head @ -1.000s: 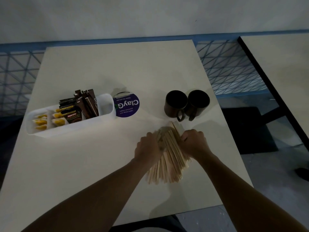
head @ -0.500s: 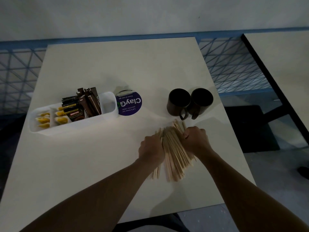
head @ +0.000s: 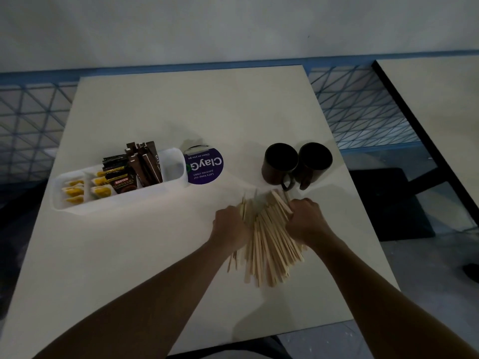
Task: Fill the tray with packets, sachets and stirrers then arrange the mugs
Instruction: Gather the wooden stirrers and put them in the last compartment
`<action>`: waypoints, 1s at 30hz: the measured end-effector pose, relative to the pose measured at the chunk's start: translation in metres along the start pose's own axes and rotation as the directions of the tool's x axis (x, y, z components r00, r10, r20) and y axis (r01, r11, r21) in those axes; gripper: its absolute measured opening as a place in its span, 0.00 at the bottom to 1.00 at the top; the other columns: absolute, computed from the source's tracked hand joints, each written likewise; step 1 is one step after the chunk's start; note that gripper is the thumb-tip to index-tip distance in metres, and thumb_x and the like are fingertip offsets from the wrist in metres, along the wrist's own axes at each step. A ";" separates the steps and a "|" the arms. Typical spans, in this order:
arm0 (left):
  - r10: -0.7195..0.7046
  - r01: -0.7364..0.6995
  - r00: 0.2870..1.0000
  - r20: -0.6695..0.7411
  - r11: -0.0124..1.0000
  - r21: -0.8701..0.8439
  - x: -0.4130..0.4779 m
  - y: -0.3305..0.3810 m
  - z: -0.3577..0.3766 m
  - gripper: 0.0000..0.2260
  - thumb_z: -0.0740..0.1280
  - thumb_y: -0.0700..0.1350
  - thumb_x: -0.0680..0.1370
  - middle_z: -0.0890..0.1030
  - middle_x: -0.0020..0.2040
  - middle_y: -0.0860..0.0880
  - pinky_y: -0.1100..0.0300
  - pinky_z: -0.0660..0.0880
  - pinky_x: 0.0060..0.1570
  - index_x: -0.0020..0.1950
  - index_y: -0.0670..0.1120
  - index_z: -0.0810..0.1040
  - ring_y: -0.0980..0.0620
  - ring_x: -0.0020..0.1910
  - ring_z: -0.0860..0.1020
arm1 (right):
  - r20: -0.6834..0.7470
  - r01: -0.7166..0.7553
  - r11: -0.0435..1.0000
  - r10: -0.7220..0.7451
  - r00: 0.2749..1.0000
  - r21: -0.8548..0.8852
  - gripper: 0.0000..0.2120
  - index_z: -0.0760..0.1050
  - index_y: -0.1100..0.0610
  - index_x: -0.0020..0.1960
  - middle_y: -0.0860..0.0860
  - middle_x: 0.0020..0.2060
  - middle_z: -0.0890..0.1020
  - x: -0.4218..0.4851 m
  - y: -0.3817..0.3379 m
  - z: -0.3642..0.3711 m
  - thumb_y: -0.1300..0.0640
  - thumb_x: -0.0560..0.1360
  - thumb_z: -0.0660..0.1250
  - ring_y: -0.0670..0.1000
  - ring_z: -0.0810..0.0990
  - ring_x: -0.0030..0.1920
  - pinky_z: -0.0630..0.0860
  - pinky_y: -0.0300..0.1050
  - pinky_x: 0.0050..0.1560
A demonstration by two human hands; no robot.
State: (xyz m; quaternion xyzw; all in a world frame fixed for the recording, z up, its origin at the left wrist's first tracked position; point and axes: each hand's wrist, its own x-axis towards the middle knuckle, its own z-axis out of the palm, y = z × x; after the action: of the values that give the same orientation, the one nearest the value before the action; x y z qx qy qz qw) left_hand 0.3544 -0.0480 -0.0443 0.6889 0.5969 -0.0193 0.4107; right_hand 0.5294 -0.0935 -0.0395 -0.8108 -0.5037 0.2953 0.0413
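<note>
Stirrers (head: 267,239) lie in a loose fan on the tabletop (head: 181,112), just in front of the mugs (head: 281,161) and well apart from the tray (head: 77,206). In the head view, your left hand (head: 229,224) and right hand (head: 305,220) flank the pile, fingers (head: 300,204) curled in against its sides and gripping the sticks; the fingertips are hidden. Squeeze the fan into one tight bundle and tap the ends level before lifting, or strays will likely slip out. The tray's bare right-end compartment looks like the place for them.

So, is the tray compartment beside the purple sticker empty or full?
Empty: the white plastic tray's end compartment shows bare floor; the pale wooden stirrers lie outside on the table.
</note>
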 end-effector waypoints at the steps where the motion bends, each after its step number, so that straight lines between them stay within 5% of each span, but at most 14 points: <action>1: -0.021 0.021 1.000 -0.003 0.999 -0.036 0.001 -0.001 -0.004 0.05 0.68 0.39 0.76 0.77 0.36 0.48 0.65 0.71 0.33 0.42 0.38 0.77 0.47 0.39 0.82 | 0.002 0.011 1.000 -0.011 1.000 0.002 0.11 0.65 0.54 0.35 0.54 0.39 0.73 0.000 -0.002 0.000 0.65 0.72 0.62 0.49 0.71 0.34 0.62 0.38 0.30; 5: -0.087 0.085 0.996 -0.001 0.984 -0.155 0.004 -0.001 -0.019 0.04 0.68 0.38 0.75 0.82 0.39 0.45 0.59 0.80 0.35 0.47 0.38 0.79 0.49 0.37 0.82 | 0.023 0.071 0.997 -0.071 0.997 0.028 0.03 0.71 0.59 0.43 0.54 0.39 0.75 0.000 -0.010 0.001 0.65 0.74 0.60 0.53 0.75 0.39 0.65 0.39 0.31; 8: -0.140 0.141 0.990 0.027 0.937 -0.320 0.006 -0.001 -0.032 0.02 0.68 0.37 0.75 0.83 0.43 0.43 0.48 0.83 0.46 0.47 0.40 0.80 0.45 0.41 0.84 | 0.072 0.110 0.987 -0.119 0.990 0.114 0.05 0.73 0.58 0.48 0.55 0.43 0.78 0.002 -0.025 0.000 0.61 0.78 0.59 0.53 0.78 0.42 0.71 0.43 0.37; 12: -0.122 0.145 0.989 0.079 0.808 -0.571 0.004 0.002 -0.059 0.04 0.63 0.34 0.78 0.81 0.44 0.41 0.49 0.83 0.47 0.48 0.37 0.78 0.46 0.40 0.83 | 0.066 0.106 0.952 -0.130 0.989 0.287 0.09 0.77 0.58 0.48 0.56 0.41 0.81 0.007 -0.057 0.002 0.60 0.81 0.58 0.56 0.82 0.42 0.76 0.47 0.40; 16: -0.052 0.053 0.998 0.022 0.737 -0.674 0.001 0.003 -0.088 0.09 0.58 0.31 0.80 0.79 0.40 0.41 0.53 0.81 0.43 0.52 0.35 0.77 0.47 0.38 0.80 | 0.021 0.074 0.840 -0.101 0.995 0.538 0.11 0.79 0.54 0.52 0.53 0.41 0.82 0.009 -0.096 0.001 0.63 0.81 0.58 0.50 0.81 0.39 0.81 0.50 0.44; 20: -0.024 -0.042 0.996 -0.082 0.703 -0.710 0.000 0.003 -0.122 0.11 0.57 0.30 0.80 0.80 0.40 0.41 0.54 0.81 0.41 0.55 0.34 0.78 0.46 0.38 0.79 | -0.053 0.127 0.731 -0.123 0.991 0.671 0.18 0.82 0.51 0.44 0.53 0.36 0.84 0.019 -0.133 -0.001 0.69 0.77 0.59 0.51 0.82 0.37 0.79 0.52 0.43; 24: -0.055 -0.103 0.983 -0.174 0.619 -0.779 0.001 -0.003 -0.154 0.10 0.60 0.32 0.80 0.83 0.46 0.37 0.46 0.82 0.48 0.55 0.36 0.80 0.40 0.43 0.83 | -0.074 0.147 0.584 -0.148 0.986 0.798 0.17 0.84 0.58 0.47 0.56 0.39 0.86 0.025 -0.168 -0.001 0.73 0.76 0.59 0.54 0.84 0.40 0.81 0.44 0.43; 30: -0.118 -0.230 0.924 -0.365 0.590 -0.774 0.015 -0.020 -0.184 0.10 0.62 0.36 0.81 0.84 0.46 0.46 0.65 0.78 0.42 0.56 0.43 0.81 0.53 0.48 0.83 | -0.083 0.116 0.376 -0.102 0.991 0.919 0.15 0.82 0.60 0.52 0.61 0.45 0.85 0.038 -0.211 -0.004 0.70 0.80 0.58 0.56 0.84 0.45 0.83 0.51 0.53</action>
State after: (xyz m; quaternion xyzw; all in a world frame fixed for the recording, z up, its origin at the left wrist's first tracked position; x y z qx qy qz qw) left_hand 0.2561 0.0715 0.0591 0.4373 0.5853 0.3988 0.5542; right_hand 0.3765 0.0429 0.0244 -0.6182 -0.3071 0.5166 0.5067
